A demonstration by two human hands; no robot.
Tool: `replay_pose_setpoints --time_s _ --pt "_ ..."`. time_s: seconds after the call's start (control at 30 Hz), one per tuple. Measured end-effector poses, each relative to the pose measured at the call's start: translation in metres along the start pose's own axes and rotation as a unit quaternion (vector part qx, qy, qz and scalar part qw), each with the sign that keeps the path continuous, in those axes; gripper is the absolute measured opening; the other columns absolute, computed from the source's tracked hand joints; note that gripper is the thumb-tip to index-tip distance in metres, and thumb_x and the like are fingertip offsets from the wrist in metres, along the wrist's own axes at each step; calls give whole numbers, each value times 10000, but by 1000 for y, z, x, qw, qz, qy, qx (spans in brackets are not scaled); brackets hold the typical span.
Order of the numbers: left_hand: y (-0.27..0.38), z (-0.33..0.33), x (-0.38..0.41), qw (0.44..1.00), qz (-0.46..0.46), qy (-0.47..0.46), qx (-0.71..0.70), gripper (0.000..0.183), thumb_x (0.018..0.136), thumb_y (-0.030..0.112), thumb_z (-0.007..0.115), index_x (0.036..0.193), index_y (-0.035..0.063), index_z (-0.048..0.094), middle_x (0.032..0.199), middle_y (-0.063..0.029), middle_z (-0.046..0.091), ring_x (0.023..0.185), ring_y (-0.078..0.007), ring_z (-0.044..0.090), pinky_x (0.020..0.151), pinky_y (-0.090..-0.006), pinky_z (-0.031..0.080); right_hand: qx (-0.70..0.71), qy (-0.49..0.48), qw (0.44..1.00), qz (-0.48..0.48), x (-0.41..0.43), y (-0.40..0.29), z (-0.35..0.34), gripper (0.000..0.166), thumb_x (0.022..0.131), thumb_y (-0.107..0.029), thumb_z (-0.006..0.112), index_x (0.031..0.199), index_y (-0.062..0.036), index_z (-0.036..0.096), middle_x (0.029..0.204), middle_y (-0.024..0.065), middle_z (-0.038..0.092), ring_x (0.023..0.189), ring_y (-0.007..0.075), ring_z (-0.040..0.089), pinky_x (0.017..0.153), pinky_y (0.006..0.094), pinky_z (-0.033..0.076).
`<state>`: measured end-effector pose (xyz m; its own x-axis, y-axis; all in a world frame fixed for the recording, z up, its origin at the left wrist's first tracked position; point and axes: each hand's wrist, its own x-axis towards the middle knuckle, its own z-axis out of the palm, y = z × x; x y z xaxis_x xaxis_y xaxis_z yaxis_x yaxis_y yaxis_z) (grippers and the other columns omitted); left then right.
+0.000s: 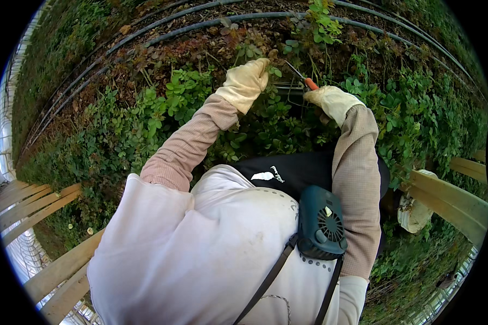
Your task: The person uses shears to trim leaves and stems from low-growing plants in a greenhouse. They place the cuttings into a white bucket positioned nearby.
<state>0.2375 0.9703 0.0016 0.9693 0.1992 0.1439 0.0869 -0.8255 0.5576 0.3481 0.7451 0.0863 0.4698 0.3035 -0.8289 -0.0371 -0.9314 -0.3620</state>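
Note:
My left hand (246,83), in a cream work glove, has its fingers drawn together among the plant stems. A small brown dried bit (273,54) is right at its fingertips; whether the fingers pinch it or a stem, I cannot tell. To the right, my gloved right hand (334,101) grips hand snips (311,84) by the orange handle. Their slim metal blades point up and left, toward my left hand, and stand apart from it. Green leafy bushes, apparently roses (187,91), surround both hands. Below the blades, a pale metal bar (288,86) shows between the leaves.
Dark irrigation pipes (260,16) curve across the bed over dry leaf litter. Wooden rails (451,195) run at the right, beside a whitish container (415,213), and more wooden rails (65,272) at the left. A dark portable fan (323,223) hangs on straps at my front.

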Motion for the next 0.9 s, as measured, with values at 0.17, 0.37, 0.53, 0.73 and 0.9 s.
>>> replay_pose_setpoints --time_s 0.17,0.37,0.53,0.73,0.9 --pt "-5 24 57 952 -34 -220 208 288 927 190 634 1155 20 592 1086 -162 703 947 -350 713 751 -461 563 18 3 1000 -23 14 -8 4 447 923 -450 606 1022 -14 620 755 77 631 623 202 621 622 372 488" --pt "-9 24 60 940 26 -278 196 156 920 86 595 1059 43 651 1037 -120 728 979 -302 707 792 -418 567 45 11 999 -14 10 -10 2 445 922 -449 609 1006 -13 622 749 78 633 616 203 624 619 371 490" --pt "2 -15 2 947 6 -322 3 314 935 325 640 1116 69 664 955 -130 729 914 -340 698 782 -424 551 51 22 998 1 5 -11 1 443 920 -448 611 993 -11 624 743 79 635 609 204 627 616 370 492" --pt "-31 -61 -85 946 -174 45 -271 228 971 183 642 1104 -2 651 892 -129 711 764 -193 658 739 -288 537 40 23 998 42 13 -13 5 455 914 -438 625 1005 8 636 734 97 653 580 213 641 613 366 503" --pt "-128 -78 -59 958 -215 184 52 282 1015 137 531 1247 -2 612 1052 -107 728 909 -259 693 852 -309 543 70 33 997 20 26 -17 14 427 912 -420 636 1004 -3 640 728 90 652 562 220 631 590 362 492"
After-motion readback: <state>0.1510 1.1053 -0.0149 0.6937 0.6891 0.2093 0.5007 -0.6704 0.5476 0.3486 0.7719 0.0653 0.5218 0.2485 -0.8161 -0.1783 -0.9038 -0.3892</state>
